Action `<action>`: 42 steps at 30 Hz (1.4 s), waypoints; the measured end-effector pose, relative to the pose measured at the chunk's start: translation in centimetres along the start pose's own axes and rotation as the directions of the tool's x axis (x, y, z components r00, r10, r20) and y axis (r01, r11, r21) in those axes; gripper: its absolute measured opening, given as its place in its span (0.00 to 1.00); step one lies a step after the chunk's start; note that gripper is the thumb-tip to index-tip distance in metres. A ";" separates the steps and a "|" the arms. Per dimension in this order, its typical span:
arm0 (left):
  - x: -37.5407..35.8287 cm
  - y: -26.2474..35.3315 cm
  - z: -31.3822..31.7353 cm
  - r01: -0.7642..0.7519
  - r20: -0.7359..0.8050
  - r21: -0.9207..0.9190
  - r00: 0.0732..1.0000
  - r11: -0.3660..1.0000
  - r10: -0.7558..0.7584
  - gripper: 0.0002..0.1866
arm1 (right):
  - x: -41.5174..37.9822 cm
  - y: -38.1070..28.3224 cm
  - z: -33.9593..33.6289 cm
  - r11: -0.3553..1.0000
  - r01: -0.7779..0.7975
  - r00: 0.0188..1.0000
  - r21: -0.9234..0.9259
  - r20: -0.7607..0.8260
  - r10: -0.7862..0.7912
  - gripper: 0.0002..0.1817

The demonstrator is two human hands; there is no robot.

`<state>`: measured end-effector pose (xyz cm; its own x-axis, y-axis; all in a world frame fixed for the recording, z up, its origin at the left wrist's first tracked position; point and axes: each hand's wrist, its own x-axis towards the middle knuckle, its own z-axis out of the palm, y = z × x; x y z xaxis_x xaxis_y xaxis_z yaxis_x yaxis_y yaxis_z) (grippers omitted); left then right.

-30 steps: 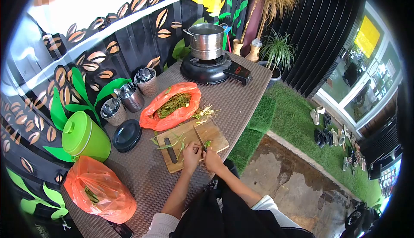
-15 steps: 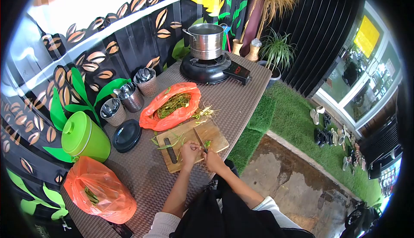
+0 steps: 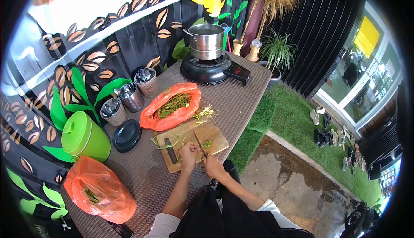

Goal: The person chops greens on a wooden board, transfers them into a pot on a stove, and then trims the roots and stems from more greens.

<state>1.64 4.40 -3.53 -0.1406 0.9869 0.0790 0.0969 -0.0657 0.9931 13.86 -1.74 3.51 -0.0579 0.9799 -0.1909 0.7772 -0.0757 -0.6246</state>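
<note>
My right hand point(image 3: 213, 167) is wrapped around the handle of a knife point(image 3: 198, 139), whose blade points away from me over a wooden cutting board point(image 3: 218, 138). Closed in a pinch, my left hand point(image 3: 189, 155) rests on the board left of the blade; the fingers mostly hide what looks like green beans. A small pile of chopped green bits point(image 3: 207, 144) lies just right of the knife. Longer green pieces point(image 3: 174, 141) are scattered near the board's handle slot. Behind the board, an open orange plastic bag point(image 3: 148, 119) holds many thin green beans point(image 3: 174, 105).
Pale trimmings point(image 3: 206, 113) lie beside the bag. At the back, a steel pot point(image 3: 207, 46) sits on a black portable stove point(image 3: 202, 72). Leftward are cutlery cups point(image 3: 131, 98), black plates point(image 3: 127, 135), a lime-green bucket point(image 3: 86, 139) and a tied orange bag point(image 3: 101, 190).
The knife and my right hand have shifted slightly toward me. My left hand has stayed almost in place on the board.
</note>
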 end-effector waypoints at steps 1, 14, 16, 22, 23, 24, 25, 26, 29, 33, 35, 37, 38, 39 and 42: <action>0.0 -0.2 0.1 -0.015 0.005 -0.077 1.000 0.997 0.015 0.08 | -0.7 -1.2 -0.6 0.992 -0.123 0.991 -0.033 0.040 0.124 0.20; -1.1 1.4 0.2 -0.079 -0.051 0.114 0.995 0.990 0.085 0.07 | 0.1 -0.6 0.9 0.991 -0.103 0.995 -0.090 -0.015 0.102 0.19; -1.3 2.0 0.1 -0.099 -0.043 0.142 0.993 0.985 0.106 0.07 | 0.5 -0.6 0.9 0.987 -0.099 0.995 -0.128 -0.039 0.095 0.18; -1.5 3.1 -0.1 -0.198 0.064 0.351 0.980 0.915 0.188 0.06 | 1.7 1.5 -0.7 0.999 -0.044 0.997 -0.010 -0.056 0.043 0.18; -1.4 3.3 -0.3 -0.198 0.060 0.352 0.980 0.915 0.189 0.06 | 1.6 1.6 -0.5 0.999 -0.048 0.997 -0.015 -0.064 0.047 0.18; -1.1 3.5 -0.6 -0.215 0.045 0.230 0.977 0.949 0.210 0.06 | 1.6 1.4 -0.3 0.998 -0.052 0.996 -0.019 -0.072 0.051 0.18; -0.9 3.7 -1.0 -0.231 0.030 0.107 0.973 0.967 0.229 0.06 | 1.5 1.3 -0.1 0.999 -0.049 0.996 -0.018 -0.070 0.047 0.18; -0.6 3.9 -1.7 -0.230 0.028 0.109 0.973 0.967 0.228 0.06 | 1.3 1.3 0.0 0.999 -0.045 0.995 -0.027 -0.086 0.043 0.18; 0.5 3.3 -4.8 -0.272 -0.114 0.487 0.922 0.830 0.370 0.08 | 1.4 1.5 0.4 0.998 -0.043 0.995 -0.039 -0.091 0.040 0.19; 0.9 2.3 -7.0 -0.068 -0.092 0.544 0.986 0.837 0.139 0.10 | 1.4 1.4 0.2 0.998 -0.047 0.996 -0.035 -0.081 0.044 0.19; 0.7 2.9 -7.1 0.070 -0.046 0.415 0.997 0.907 -0.056 0.11 | 1.3 1.3 0.0 0.999 -0.041 0.996 -0.026 -0.079 0.039 0.19; 0.8 2.2 -6.7 0.068 -0.062 0.414 0.997 0.908 -0.047 0.11 | 1.3 1.5 0.1 0.999 -0.036 0.996 -0.017 -0.080 0.035 0.19; 1.0 1.9 -6.5 0.066 -0.076 0.412 0.996 0.909 -0.038 0.11 | 1.4 1.7 0.2 0.999 -0.030 0.996 -0.016 -0.079 0.029 0.20; 1.2 1.1 -6.3 0.066 -0.077 0.412 0.996 0.909 -0.037 0.11 | 1.4 1.8 0.2 1.000 -0.024 0.997 -0.016 -0.079 0.023 0.20; 1.3 0.5 -5.8 0.029 -0.052 0.330 0.999 0.944 -0.012 0.10 | 1.2 1.5 -0.1 1.000 -0.014 0.995 -0.013 -0.098 0.012 0.21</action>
<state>-4.26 4.84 -2.43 -0.1927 0.9787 0.0710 0.4125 0.0151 0.9108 15.04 -0.70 2.40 0.0131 0.9922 -0.1237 0.7858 -0.0867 -0.6124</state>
